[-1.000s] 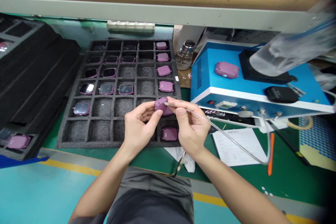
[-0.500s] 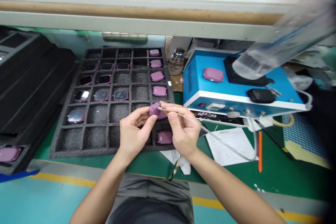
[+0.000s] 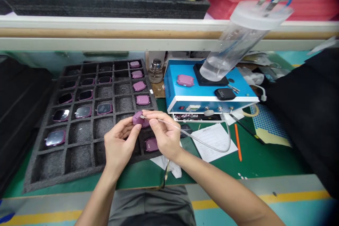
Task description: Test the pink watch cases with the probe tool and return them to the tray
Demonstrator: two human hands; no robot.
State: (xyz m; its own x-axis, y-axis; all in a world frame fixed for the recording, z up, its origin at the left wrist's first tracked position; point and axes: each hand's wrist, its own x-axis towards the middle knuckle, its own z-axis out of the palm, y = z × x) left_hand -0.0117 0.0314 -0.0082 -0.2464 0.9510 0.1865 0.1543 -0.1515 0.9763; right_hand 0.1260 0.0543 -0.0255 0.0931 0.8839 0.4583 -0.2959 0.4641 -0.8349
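Note:
A small purple watch case [image 3: 137,117] is pinched between the thumb and fingers of my left hand [image 3: 119,148], tilted above the right side of the black foam tray [image 3: 66,177]. My right hand [image 3: 167,138] grips the end of a clear thin tube [image 3: 229,136], its short tip touching or almost touching the case. Whether the tip enters the case I cannot tell. Beneath my hands, another purple case [image 3: 151,144] lies in a tray pocket. More purple cases fill the tray's right column, and several dark-screened watches [image 3: 83,112] sit in pockets to the left.
A blue machine [image 3: 174,69] stands at the right, carrying a clear cylinder [image 3: 225,54], a purple case [image 3: 185,80] and a black piece [image 3: 225,94]. A glass bottle [image 3: 156,71] is beside it. Paper [image 3: 212,143] and an orange stick [image 3: 238,143] lie in front; a shelf runs overhead.
The view has shifted to the right, so tray, machine and hands appear farther left. Both hands keep their grip on the watch case and the tube, with the tip still at the case.

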